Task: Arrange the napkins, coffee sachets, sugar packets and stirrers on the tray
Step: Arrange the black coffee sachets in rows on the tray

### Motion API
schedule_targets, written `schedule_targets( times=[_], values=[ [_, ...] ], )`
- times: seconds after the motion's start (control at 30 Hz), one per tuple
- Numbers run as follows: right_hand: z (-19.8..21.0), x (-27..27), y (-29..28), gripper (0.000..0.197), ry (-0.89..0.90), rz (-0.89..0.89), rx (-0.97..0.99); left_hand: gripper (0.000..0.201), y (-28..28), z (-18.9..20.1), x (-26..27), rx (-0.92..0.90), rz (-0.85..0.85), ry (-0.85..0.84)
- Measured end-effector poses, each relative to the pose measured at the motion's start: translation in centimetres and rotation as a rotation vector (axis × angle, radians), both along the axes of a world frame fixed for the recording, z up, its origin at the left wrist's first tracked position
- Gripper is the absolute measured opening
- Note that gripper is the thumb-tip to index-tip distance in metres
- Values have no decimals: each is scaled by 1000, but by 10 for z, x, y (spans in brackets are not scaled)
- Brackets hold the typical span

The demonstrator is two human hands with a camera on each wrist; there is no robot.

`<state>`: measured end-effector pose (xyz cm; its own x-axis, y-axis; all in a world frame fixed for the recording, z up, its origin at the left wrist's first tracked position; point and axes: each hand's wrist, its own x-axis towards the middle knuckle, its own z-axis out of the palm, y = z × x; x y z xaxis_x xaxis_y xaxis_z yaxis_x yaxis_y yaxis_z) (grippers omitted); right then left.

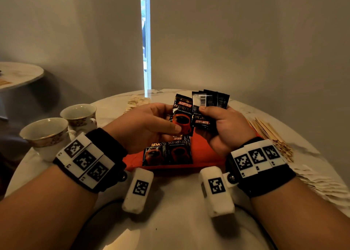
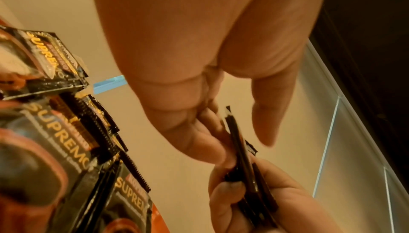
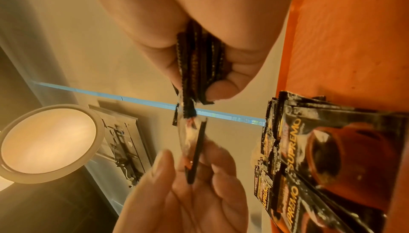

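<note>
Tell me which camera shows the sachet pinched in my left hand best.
The head view: the sachet faces the camera, label readable, pinched by the left hand. Both wrist views show it only edge-on, a thin dark strip.

The coffee sachets [image 1: 168,153] were glossy foil-like film, black with light glinting off their crimped, saw-toothed edges. The tray [image 1: 204,153] under them looked matt orange, faintly textured. The tabletop [image 1: 170,221] was smooth, polished marble-look stone. 2 cups [image 1: 45,136] were glazed porcelain with gilt rims. The stirrers [image 1: 270,134] were pale, bare wood.
</note>
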<state>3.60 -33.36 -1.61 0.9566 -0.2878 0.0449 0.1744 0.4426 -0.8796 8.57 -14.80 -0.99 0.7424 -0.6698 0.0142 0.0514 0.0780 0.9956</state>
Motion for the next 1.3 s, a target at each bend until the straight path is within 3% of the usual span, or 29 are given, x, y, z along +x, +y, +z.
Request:
schedule_targets(
  times=[0.17, 0.4, 0.5, 0.67, 0.9, 1.1, 1.3],
  values=[
    [0, 2, 4, 45, -25, -50, 3, 39, -1, 1, -4, 71, 27, -86],
    [2, 4, 1, 42, -21, -68, 22, 23, -2, 2, -6, 129, 65, -137],
    [4, 1, -2, 37, 5, 4, 24, 13, -3, 3, -6, 113, 154, -169],
    [-1, -4, 6, 65, 26, 130, -61, 14, -2, 6, -3, 20, 319, -168],
    [-4, -8, 10, 41, -18, 197, -70, 11, -6, 6, -8, 49, 282, -164],
    [-4, -8, 11, 41, -23, 192, -122, 14, -2, 7, -7, -16, 261, -102],
    [-5, -8, 12, 40, 36, 221, -165, 8, 6, 8, 7, -94, 456, -58]
  ],
)
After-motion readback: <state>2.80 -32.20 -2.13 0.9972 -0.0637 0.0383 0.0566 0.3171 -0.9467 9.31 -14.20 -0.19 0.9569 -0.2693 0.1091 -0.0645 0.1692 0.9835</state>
